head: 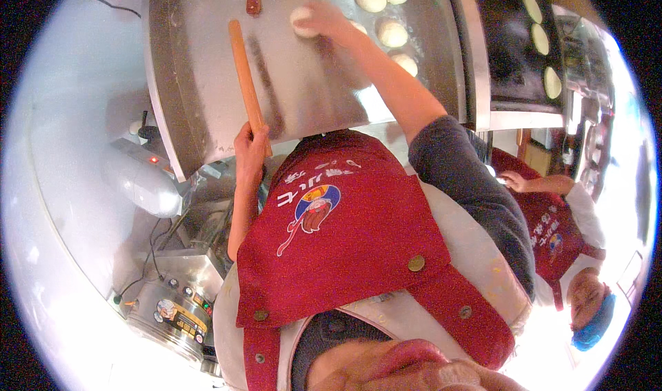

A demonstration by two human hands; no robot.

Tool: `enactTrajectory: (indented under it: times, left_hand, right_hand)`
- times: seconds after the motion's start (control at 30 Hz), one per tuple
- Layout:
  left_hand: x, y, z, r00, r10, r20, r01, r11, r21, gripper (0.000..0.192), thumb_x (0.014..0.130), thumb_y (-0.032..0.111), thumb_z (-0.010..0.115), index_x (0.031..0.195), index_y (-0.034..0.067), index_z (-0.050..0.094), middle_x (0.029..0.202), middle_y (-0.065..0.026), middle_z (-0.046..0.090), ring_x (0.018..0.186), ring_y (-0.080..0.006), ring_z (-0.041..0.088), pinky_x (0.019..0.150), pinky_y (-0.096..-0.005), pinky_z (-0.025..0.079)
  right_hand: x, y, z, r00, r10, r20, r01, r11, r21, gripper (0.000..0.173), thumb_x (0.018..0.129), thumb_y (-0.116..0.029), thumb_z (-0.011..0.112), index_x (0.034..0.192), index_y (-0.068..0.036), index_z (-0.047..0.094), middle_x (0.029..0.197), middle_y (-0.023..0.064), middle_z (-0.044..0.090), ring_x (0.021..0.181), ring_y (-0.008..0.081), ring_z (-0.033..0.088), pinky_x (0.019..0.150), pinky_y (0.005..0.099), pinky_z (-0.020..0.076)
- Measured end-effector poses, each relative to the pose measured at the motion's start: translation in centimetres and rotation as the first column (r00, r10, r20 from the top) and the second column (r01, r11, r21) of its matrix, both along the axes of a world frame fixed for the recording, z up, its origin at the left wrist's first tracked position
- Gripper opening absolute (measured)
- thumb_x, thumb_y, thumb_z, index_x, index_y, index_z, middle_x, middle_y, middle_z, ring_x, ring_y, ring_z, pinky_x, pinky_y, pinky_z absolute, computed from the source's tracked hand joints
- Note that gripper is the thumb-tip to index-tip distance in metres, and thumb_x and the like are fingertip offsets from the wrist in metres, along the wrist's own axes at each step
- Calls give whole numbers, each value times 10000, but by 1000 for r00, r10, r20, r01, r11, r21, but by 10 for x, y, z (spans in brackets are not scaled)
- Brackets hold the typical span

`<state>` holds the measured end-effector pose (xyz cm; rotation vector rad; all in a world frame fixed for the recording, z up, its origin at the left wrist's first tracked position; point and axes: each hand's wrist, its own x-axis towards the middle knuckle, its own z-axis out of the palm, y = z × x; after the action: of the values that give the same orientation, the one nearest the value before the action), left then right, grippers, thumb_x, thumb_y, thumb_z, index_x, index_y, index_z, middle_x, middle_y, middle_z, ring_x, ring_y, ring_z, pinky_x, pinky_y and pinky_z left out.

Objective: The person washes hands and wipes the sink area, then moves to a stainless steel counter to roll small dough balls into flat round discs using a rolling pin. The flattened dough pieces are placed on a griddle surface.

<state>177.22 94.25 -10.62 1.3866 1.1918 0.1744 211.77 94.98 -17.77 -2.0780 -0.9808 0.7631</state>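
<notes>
My left hand is closed around the near end of a wooden rolling pin, which slants away from me over the metal worktop. Farther out, my right hand has its fingers over a pale dough ball; the blurred fingers hide part of it. To the right of that hand, several round dough pieces sit on the floured metal. One of them lies partly behind my right wrist.
A wooden-handled tool lies at the far left of the worktop. At right, a dark griddle carries flattened dough pieces. Beside it stands a co-worker in a red apron. A metal pot with dials and cables is at lower left.
</notes>
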Motion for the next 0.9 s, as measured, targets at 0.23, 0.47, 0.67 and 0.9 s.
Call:
enactTrajectory:
  times: [0.23,0.47,0.67,0.9]
  left_hand:
    - [1,5,0,1000,-19,-21,19,1000,-23,203,934,179,635,1009,-10,625,792,4,555,708,-79,475,607,-264,407]
    - [-59,10,-78,947,182,266,-128,970,-208,138,966,209,591,888,101,557,699,53,445,563,-66,395,454,-250,295]
    - [-40,16,-44,963,74,258,-50,994,-98,311,957,336,612,1002,29,587,811,-13,499,713,-116,483,590,-276,399]
    - [-41,23,-33,983,70,170,-60,996,-65,264,953,284,597,1017,29,584,831,-8,500,746,-124,486,629,-279,404]
  right_hand:
    - [59,29,7,971,116,209,-64,969,-239,630,830,-542,709,1254,-82,648,1267,200,632,1151,370,608,1004,416,463]
    - [140,68,-30,788,-95,609,261,946,-190,525,789,-392,707,1147,-10,678,1198,267,623,1161,395,589,946,487,499]
    - [206,35,-72,907,-393,153,414,899,-145,604,684,-433,802,1109,-15,706,1133,288,636,1120,402,616,906,483,538]
    - [134,61,-36,903,-297,311,342,934,-101,460,676,-295,783,1016,1,695,1022,267,671,1007,393,665,825,471,560]
